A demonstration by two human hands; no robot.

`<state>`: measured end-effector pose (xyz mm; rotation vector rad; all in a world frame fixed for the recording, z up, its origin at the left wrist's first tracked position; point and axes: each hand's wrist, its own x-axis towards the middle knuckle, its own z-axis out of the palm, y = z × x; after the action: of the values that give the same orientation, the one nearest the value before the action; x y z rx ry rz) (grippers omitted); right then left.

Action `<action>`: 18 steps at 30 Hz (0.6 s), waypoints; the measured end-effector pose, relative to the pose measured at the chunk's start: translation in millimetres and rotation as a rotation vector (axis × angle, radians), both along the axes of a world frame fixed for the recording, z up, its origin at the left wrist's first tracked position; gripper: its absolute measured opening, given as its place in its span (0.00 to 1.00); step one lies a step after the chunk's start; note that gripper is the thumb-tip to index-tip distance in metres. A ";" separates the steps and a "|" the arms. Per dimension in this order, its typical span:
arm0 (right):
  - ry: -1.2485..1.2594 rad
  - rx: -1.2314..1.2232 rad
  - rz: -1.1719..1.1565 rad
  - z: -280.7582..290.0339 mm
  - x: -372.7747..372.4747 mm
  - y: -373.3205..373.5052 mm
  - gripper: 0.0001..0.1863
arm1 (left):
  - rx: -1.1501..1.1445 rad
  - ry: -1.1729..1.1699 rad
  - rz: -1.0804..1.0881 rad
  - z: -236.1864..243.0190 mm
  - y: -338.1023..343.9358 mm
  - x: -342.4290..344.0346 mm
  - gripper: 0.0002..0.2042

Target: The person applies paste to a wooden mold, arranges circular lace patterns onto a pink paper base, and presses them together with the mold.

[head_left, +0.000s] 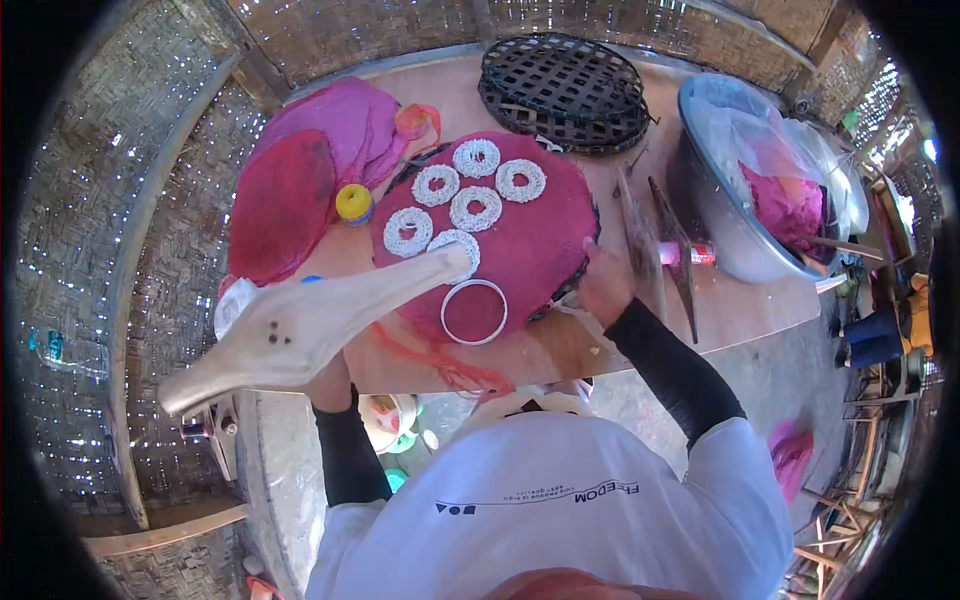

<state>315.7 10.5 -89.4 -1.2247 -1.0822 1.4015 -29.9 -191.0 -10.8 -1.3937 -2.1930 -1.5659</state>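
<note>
A long pale wooden tool (300, 325), tapered at both ends and marked with small dark holes, slants across the left side. My left hand (328, 384) is under its wide part and seems to hold it; the fingers are hidden behind it. The tool's narrow end covers part of one of several white lacy rings (475, 208). These rings lie on a round tray (550, 215) covered with dark pink cloth. At the tray's near side is a thin white hoop (474, 340). My right hand (604, 286) is closed on the tray's right rim.
A yellow roll (354, 202) and pink cloths (290, 200) lie on the left. Dark woven baskets (565, 90) stand at the back. To the right are a tapered wooden piece (676, 250) and a large metal basin (735, 235) holding plastic and pink material. Red strands (450, 365) hang near the front edge.
</note>
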 end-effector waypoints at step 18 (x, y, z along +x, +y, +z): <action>-0.077 -0.024 1.233 220.9 -19.1 -24.0 0.23 | 0.128 -0.422 -1.173 123.7 112.3 53.0 0.29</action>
<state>296.6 -13.5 131.4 -0.5483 -2.0323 2.2400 23.1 -78.6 112.9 -2.7405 -1.2923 -2.4020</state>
